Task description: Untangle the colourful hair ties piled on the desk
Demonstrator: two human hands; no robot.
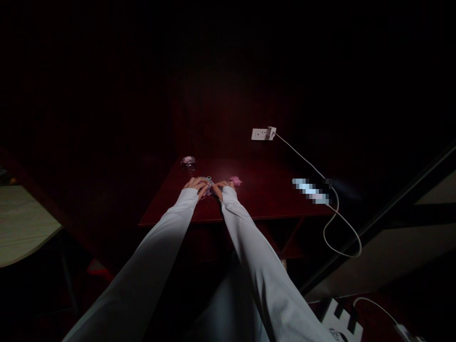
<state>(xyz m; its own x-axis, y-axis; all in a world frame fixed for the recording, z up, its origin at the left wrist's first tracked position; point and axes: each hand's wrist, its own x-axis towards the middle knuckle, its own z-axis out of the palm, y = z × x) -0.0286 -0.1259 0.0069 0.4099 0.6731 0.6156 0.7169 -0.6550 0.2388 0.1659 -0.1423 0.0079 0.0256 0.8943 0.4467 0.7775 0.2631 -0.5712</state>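
Observation:
My left hand [195, 183] rests over a small heap of fine, pale purple and greyish pieces [207, 189], too small to make out. Its fingers are bent and drawn together at the heap. From the other side, my right hand [223, 185] reaches the same heap, thumb and forefinger closed towards each other. What either hand grips is hidden. A bright pink cluster of small pieces [235, 181] lies just beyond my right hand. Behind my left hand stands a clear round container [188, 162] with something pink at its top.
The dark red table [263, 199] meets a wall with a white socket [259, 134]. From its plug, a white cable [302, 157] runs to a blurred bright device [310, 191] on the right. A pale table [24, 223] stands left; a white box [342, 323] sits lower right.

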